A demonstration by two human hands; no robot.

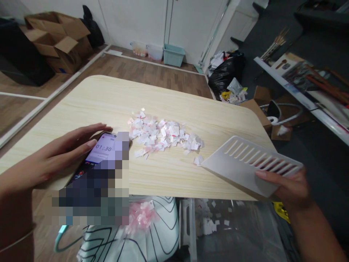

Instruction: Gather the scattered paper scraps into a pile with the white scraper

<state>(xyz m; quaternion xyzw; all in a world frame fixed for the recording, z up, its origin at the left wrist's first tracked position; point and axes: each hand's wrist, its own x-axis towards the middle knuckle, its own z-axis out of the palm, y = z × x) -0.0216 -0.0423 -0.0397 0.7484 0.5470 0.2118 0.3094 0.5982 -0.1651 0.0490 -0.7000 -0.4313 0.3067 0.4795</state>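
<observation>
Scraps: small white paper pieces with pink traces (170, 133) lie in a loose band mid-way across the pale wood-grain desk (109, 98).
Right hand: I see it (293, 185) clamped on a flat white plastic plate with a row of slots (231, 162); the plate's far corner meets a small white paper clump (199, 160) just beside the band.
Left hand: fingers (89, 145) stretched along a dark phone with a lit screen (105, 145) reading 01:30; whether they grip it, I cannot tell.
Progress: partway, I judge; some pieces are off the desk, the larger share remains on it.
Clear bin: a transparent plastic box (193, 229) below the near edge, white scraps (209, 226) gathered toward its left side, a few scattered.
Fabric: white cloth with black lines (163, 236), bearing a translucent pink heap (143, 214).
Far wall: teal plastic tub (173, 56), contents hidden from me.
</observation>
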